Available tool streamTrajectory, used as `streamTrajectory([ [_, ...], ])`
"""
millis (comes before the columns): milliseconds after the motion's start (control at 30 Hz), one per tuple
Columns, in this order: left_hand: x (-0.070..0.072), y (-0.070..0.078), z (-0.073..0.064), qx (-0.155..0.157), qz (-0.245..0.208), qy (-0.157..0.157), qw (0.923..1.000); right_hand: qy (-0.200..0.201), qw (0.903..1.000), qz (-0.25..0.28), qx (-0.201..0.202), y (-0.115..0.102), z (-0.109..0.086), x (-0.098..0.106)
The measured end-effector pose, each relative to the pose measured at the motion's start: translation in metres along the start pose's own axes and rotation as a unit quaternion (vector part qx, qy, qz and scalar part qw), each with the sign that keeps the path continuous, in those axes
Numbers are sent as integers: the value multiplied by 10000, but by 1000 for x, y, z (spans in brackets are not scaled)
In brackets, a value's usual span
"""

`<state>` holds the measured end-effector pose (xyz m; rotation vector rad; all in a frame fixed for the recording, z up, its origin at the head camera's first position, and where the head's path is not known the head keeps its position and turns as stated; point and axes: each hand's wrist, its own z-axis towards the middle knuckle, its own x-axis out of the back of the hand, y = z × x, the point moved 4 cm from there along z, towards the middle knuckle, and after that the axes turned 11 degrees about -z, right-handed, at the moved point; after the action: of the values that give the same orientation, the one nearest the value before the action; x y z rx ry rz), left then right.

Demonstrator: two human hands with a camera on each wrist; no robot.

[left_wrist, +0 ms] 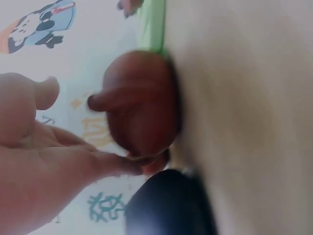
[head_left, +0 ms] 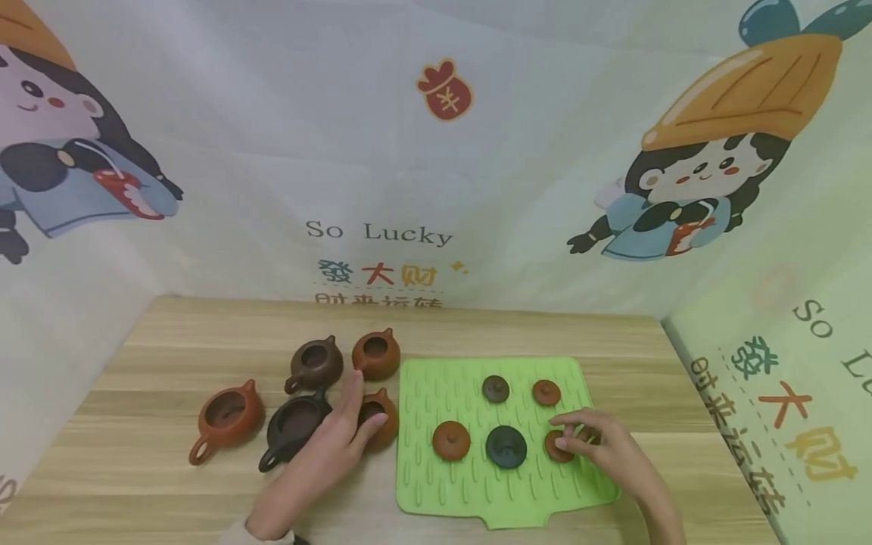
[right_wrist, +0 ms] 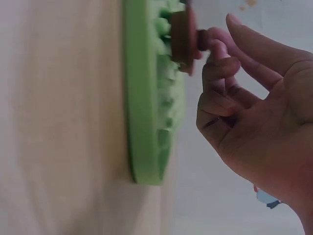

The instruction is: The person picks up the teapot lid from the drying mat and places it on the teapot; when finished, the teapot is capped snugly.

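My left hand (head_left: 334, 435) reaches over the black teapot (head_left: 289, 424), fingers extended, beside a small orange-brown teapot (head_left: 387, 435) whose opening shows. In the left wrist view, that hand's thumb and fingers are spread apart near a reddish-brown teapot (left_wrist: 142, 103). At the mat's right side, my right hand (head_left: 602, 443) is at a reddish lid (head_left: 555, 454). In the right wrist view a fingertip is at or against the lid's knob (right_wrist: 202, 40), while the thumb stands away from it. The lid sits on the green mat (head_left: 470, 492).
Other lidless teapots stand on the left: red (head_left: 232, 412), dark brown (head_left: 320, 367) and orange (head_left: 378, 356). More lids lie on the mat: orange (head_left: 451, 440), black (head_left: 506, 446), brown (head_left: 496, 389) and red (head_left: 546, 392). A printed cloth (head_left: 518, 189) hangs behind the wooden table (head_left: 123, 446).
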<state>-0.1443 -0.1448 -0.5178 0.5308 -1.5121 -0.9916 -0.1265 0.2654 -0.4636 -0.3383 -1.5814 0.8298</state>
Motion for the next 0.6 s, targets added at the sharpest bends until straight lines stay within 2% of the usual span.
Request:
streamTrajectory([
  [133,2,19,-11,80,-187,259,9995,-18,10000,-19,-88,7,2,-8],
  [200,2,20,-15,153,-273,321,9990,36,9999,-95,-123,8,1,-10],
  [333,-1,12,-18,210,-274,422,9985,100,9992,-157,-343,10,-1,-12],
  [467,1,17,-20,151,-264,569,9979,78,9986,-23,-530,13,-2,-11],
  [600,3,21,-21,255,-318,551,9977,74,9981,161,-594,17,-4,-11],
])
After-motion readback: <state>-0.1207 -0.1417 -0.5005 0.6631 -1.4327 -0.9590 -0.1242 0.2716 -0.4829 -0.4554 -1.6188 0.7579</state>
